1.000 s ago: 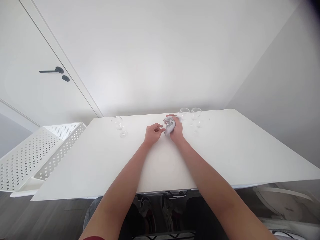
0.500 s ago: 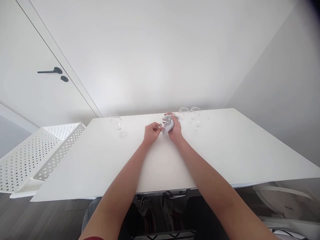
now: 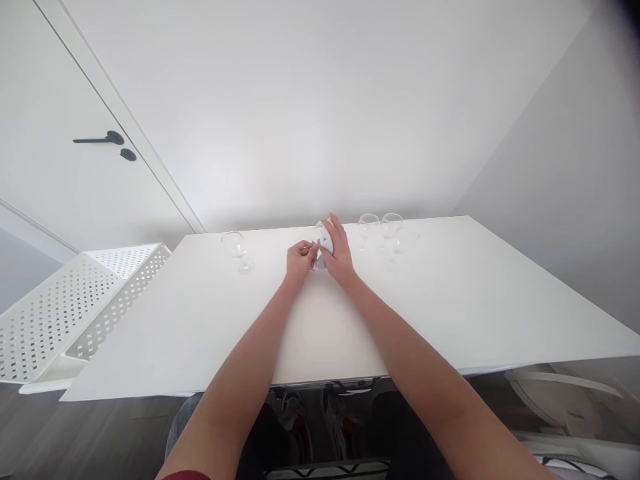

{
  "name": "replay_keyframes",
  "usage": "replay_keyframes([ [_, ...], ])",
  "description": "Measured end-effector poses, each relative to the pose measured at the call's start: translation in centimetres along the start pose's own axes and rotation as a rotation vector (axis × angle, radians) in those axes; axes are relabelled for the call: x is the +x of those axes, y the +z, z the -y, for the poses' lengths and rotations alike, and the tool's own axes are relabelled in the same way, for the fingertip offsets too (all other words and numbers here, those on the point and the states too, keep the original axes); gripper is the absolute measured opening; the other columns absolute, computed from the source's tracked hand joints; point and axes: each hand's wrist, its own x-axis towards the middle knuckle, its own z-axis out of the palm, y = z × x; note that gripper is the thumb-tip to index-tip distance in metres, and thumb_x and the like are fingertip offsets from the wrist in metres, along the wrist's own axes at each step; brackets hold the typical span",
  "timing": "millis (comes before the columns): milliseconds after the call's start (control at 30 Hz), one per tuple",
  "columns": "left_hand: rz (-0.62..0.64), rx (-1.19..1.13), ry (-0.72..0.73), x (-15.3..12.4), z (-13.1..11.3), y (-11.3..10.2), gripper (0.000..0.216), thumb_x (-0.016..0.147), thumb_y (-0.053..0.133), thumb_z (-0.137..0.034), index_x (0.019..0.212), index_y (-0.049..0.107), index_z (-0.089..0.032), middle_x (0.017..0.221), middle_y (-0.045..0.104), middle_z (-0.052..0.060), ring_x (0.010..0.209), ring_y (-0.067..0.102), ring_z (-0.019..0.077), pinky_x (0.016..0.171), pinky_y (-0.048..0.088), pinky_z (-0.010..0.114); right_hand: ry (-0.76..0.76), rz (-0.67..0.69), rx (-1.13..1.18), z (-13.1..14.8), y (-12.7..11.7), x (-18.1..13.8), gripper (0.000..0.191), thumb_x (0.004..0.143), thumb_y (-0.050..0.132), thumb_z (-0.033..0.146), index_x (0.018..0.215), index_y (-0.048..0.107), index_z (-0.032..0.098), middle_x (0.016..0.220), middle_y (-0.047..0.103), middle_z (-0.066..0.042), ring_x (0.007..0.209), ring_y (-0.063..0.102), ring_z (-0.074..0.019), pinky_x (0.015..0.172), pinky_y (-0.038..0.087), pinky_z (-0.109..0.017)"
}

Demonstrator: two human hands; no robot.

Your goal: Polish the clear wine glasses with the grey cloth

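Both my hands meet above the far middle of the white table. My right hand is curled around a small stemmed glass wrapped in a pale grey cloth. My left hand pinches the lower end of that glass, its fingers closed. The glass itself is mostly hidden by the cloth and my fingers.
One clear stemmed glass stands at the far left of the table. Three more glasses stand in a group at the far right of my hands. A white perforated rack sits left of the table. A door with a black handle is beyond.
My right hand with the cloth and glass has shifted left and turned more upright. My left hand has closed in on it. The standing glasses have not moved.
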Motion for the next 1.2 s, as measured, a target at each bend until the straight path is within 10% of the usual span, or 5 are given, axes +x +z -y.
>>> replay_keyframes([
  [133, 0.085, 0.122, 0.059, -0.3, 0.2, 0.1, 0.03, 0.08, 0.071, -0.037, 0.066, 0.051, -0.02, 0.051, 0.04, -0.006, 0.05, 0.033, 0.0082, 0.049, 0.028, 0.024, -0.103, -0.04, -0.191, 0.1, -0.1, 0.1, 0.037, 0.086, 0.067, 0.035, 0.123, 0.066, 0.033, 0.151, 0.052, -0.005, 0.141, 0.046, -0.0313, 0.119, 0.034, -0.055],
  [400, 0.148, 0.275, 0.136, -0.6, 0.5, 0.5, 0.038, 0.076, 0.078, -0.052, 0.07, 0.06, -0.019, 0.051, 0.042, -0.006, 0.052, 0.029, 0.0088, 0.053, 0.027, 0.027, 0.302, -0.33, 0.235, -0.5, -1.0, 0.5, 0.023, 0.086, 0.064, 0.047, 0.087, 0.066, 0.024, 0.092, 0.071, -0.003, 0.087, 0.064, -0.0215, 0.082, 0.053, -0.037],
  [733, 0.094, 0.055, 0.109, -0.4, 0.0, 0.1, 0.042, 0.074, 0.081, -0.057, 0.076, 0.069, -0.018, 0.058, 0.057, -0.001, 0.05, 0.043, 0.0095, 0.05, 0.034, 0.026, 0.517, -0.342, 0.763, -1.1, -1.1, 1.0, 0.033, 0.084, 0.072, 0.055, 0.092, 0.066, 0.024, 0.107, 0.075, -0.005, 0.096, 0.069, -0.0206, 0.08, 0.056, -0.034],
  [900, 0.021, -0.107, 0.089, 0.3, 0.4, -0.1, 0.041, 0.078, 0.079, -0.057, 0.077, 0.067, -0.018, 0.058, 0.055, -0.002, 0.051, 0.043, 0.0086, 0.053, 0.037, 0.025, 0.503, -0.083, 0.818, -0.3, 0.1, 0.3, 0.054, 0.09, 0.057, 0.072, 0.116, 0.067, 0.026, 0.121, 0.072, -0.007, 0.1, 0.069, -0.0226, 0.085, 0.058, -0.037],
  [1200, 0.13, 0.083, 0.032, -0.2, 0.3, 0.5, 0.028, 0.076, 0.074, -0.033, 0.064, 0.053, -0.019, 0.051, 0.046, -0.004, 0.048, 0.035, 0.0081, 0.049, 0.03, 0.025, -0.137, 0.006, -0.176, 0.9, -0.5, 0.1, 0.032, 0.094, 0.061, 0.045, 0.121, 0.066, 0.029, 0.145, 0.059, -0.008, 0.145, 0.043, -0.0288, 0.124, 0.024, -0.053],
])
